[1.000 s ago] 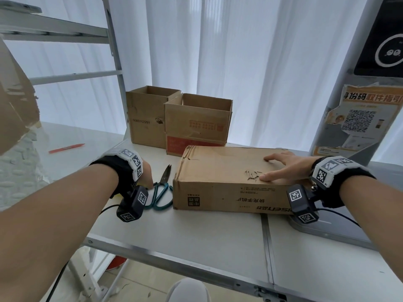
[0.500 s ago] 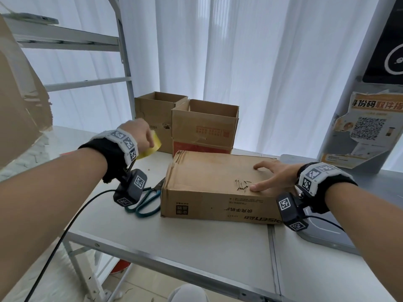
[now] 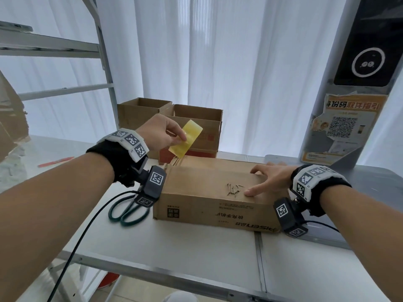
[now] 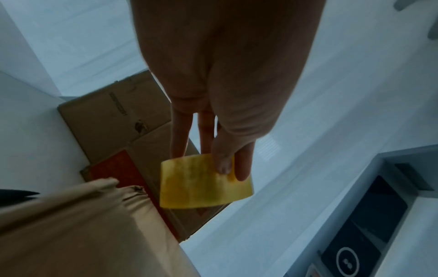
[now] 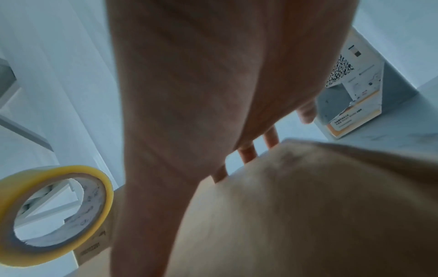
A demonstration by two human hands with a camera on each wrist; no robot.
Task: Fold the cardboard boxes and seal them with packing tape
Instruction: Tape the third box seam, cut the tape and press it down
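White backlit curtains [image 3: 250, 73] behind a pale table [image 3: 196, 247], metal shelving frame [image 3: 65, 51] at left.

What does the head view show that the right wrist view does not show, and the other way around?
Only the head view shows the scissors, the two open boxes behind, and the left hand pinching the tape roll. Only the right wrist view shows the hollow core of the roll. Both show the right hand flat on the closed box, and the QR poster.
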